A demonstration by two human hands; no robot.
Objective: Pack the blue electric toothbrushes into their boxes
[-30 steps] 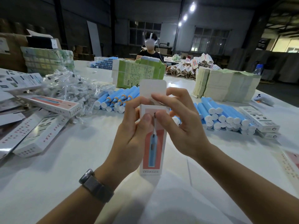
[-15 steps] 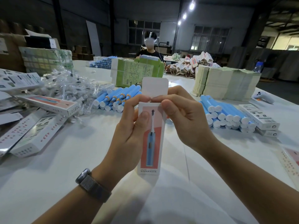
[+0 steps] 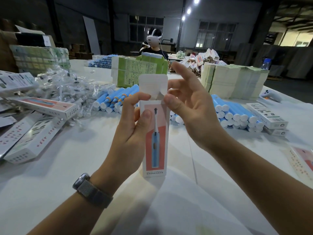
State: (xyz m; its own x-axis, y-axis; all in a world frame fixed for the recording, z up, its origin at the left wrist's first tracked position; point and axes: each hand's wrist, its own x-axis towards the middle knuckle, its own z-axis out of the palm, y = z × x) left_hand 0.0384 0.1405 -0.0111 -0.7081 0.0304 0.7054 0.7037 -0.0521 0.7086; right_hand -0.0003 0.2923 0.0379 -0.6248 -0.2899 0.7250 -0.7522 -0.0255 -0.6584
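Above the near edge of the white surface [image 3: 50, 180] in a dim warehouse room, the left hand [image 3: 133, 133] pinches an upright white-and-red toothbrush box [image 3: 156, 150], top flap open. The right hand [image 3: 194, 112] sits beside the flap, fingers [image 3: 182, 72] spread. Blue cylindrical toothbrush handles [image 3: 237, 114] lie stacked toward the far edge.

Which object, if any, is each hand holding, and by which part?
The left hand grips the upright toothbrush box by its upper left edge, just below the open top flap. The right hand is open; its thumb touches the box's top right corner.
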